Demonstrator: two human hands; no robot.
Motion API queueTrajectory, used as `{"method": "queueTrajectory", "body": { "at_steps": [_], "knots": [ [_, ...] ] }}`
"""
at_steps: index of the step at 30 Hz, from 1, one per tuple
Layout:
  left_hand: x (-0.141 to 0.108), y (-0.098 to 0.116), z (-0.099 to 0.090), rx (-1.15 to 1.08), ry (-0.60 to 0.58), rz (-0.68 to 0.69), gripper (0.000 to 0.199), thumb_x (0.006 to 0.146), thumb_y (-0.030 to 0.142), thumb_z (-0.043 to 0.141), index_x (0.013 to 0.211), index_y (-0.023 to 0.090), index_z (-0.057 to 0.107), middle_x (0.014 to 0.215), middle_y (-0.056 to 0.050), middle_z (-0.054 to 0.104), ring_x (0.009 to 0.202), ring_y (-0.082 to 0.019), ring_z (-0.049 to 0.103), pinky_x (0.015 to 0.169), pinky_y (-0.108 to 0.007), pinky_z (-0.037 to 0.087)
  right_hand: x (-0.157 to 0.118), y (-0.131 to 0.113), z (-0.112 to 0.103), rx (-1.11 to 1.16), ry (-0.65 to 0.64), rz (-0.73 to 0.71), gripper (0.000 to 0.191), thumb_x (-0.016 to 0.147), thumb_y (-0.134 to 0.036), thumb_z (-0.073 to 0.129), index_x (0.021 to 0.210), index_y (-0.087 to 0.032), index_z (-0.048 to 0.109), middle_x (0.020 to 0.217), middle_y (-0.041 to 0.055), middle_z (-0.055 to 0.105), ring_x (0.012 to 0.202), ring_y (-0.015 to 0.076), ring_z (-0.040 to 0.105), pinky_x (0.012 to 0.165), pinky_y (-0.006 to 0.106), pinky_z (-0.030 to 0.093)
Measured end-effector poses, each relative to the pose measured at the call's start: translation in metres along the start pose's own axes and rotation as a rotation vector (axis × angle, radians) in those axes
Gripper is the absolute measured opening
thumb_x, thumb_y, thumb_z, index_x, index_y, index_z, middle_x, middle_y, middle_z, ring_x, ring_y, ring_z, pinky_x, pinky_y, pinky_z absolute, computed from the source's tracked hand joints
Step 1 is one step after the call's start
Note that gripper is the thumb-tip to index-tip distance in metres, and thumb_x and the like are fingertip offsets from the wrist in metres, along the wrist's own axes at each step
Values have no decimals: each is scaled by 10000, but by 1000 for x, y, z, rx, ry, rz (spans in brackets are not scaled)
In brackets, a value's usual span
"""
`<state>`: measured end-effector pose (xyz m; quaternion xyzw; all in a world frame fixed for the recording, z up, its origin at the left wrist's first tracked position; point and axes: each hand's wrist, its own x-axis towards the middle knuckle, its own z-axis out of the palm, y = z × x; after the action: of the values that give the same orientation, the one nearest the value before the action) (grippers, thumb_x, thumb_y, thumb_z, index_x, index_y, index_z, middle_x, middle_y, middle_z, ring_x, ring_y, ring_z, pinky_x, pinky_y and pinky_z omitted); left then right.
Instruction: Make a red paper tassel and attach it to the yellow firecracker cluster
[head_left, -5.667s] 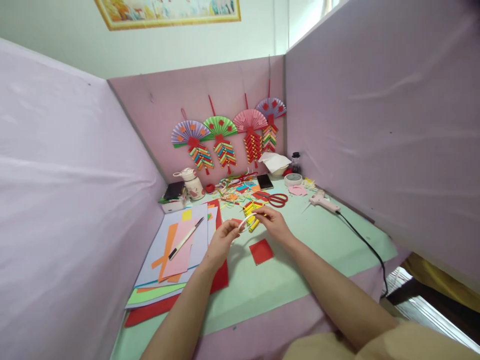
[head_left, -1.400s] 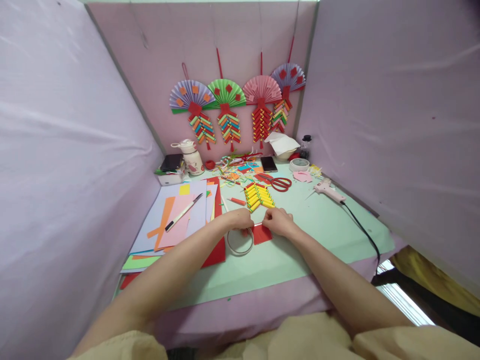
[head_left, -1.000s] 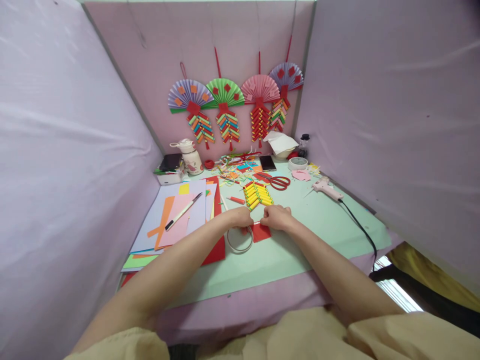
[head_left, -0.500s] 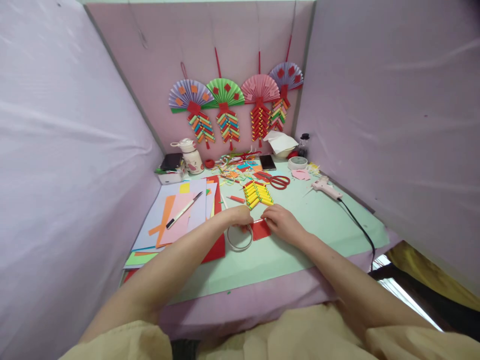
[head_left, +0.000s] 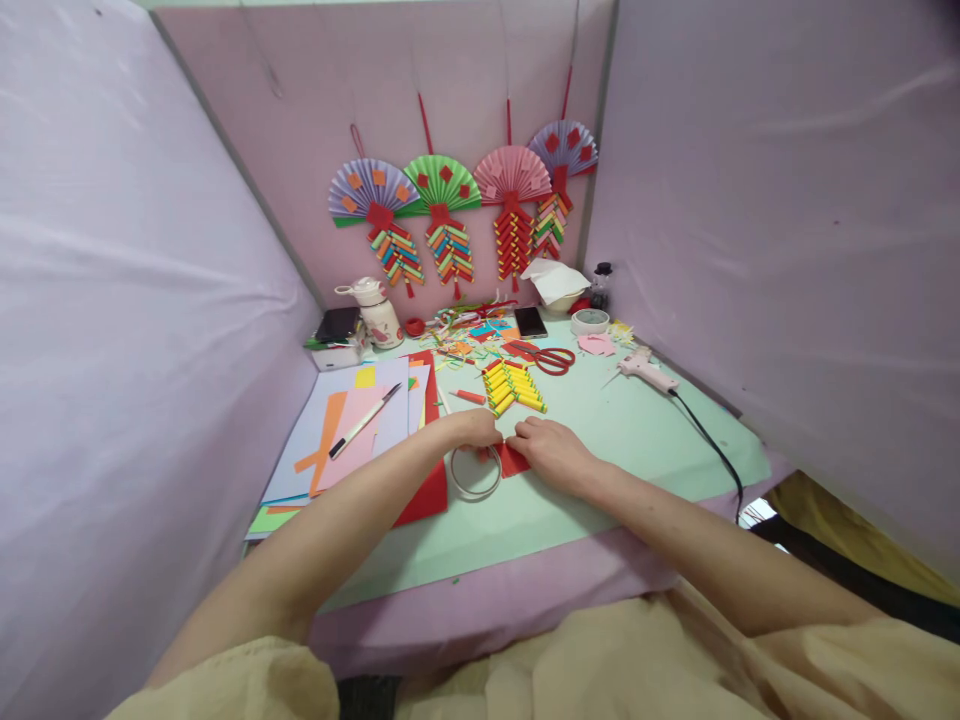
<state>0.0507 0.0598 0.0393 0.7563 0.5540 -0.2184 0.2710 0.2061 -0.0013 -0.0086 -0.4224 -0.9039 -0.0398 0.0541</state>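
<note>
Red paper [head_left: 514,463] is seemingly being taped, tape roll [head_left: 475,495] being clamped, nine o'clock, by left hand [head_left: 477,428]; right hand [head_left: 551,449]: grip unclear; pressing being needed.

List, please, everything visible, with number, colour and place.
fan hangings: four, multicoloured, back wall
table: one, green, centre
box: one, white, back left
drink bottle: one, cream, back left
paper scraps: many, mixed, back middle
phone: one, black, back middle
bowl: one, cream, back right
far tape roll: one, white, back right
scissors: one, red handles, back middle
glue gun: one, pink, right
paper rolls: several, yellow, middle
paper sheets: several, mixed, left
slim tool: one, white, on paper sheets
near tape roll: one, whitish, front middle
paper square: one, red, front middle
left hand: one, bare, at near tape roll
right hand: one, bare, at paper square
sleeves: two, tan, bottom
</note>
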Motion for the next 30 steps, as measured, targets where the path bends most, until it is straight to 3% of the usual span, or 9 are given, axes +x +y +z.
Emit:
{"method": "queueTrajectory", "body": {
  "at_steps": [9,15,18,22,30],
  "knots": [
    [-1,8,-2,44,-49,-32,340,779,242,471,460,174,566,383,-53,516,472,-174,498,576,-265,419,-1,-5,-2,5,-15,43,187,934,-191,443,997,-179,619,952,75,590,909,186,499,697,288,315],
    [-4,0,-4,40,-31,-31,388,784,293,490,421,166,545,428,-61,541,439,-159,465,564,-275,408,-2,-5,-3,-3,-17,33,199,928,-186,452,1049,-199,609,970,70,589,926,187,505,691,297,294],
    [-7,-9,-1,10,35,-12,359,781,325,496,476,158,583,444,-58,546,445,-162,467,540,-276,387,-3,-5,-5,-19,-12,15,208,924,-179,445,1052,-204,608,972,70,591,918,189,512,694,305,286],
    [-14,-20,13,-100,189,15,211,766,280,496,669,161,641,641,-51,661,525,-156,528,516,-254,363,-2,-5,-9,-52,-12,-12,216,923,-169,431,1030,-207,614,966,68,598,905,194,527,698,318,278],
    [-17,-26,38,-190,414,40,135,753,187,487,743,168,620,752,-49,681,687,-160,591,569,-236,370,3,-4,-14,-110,-59,-56,252,925,-162,423,1096,-213,600,990,75,607,893,192,556,724,332,278]
  ]
}}
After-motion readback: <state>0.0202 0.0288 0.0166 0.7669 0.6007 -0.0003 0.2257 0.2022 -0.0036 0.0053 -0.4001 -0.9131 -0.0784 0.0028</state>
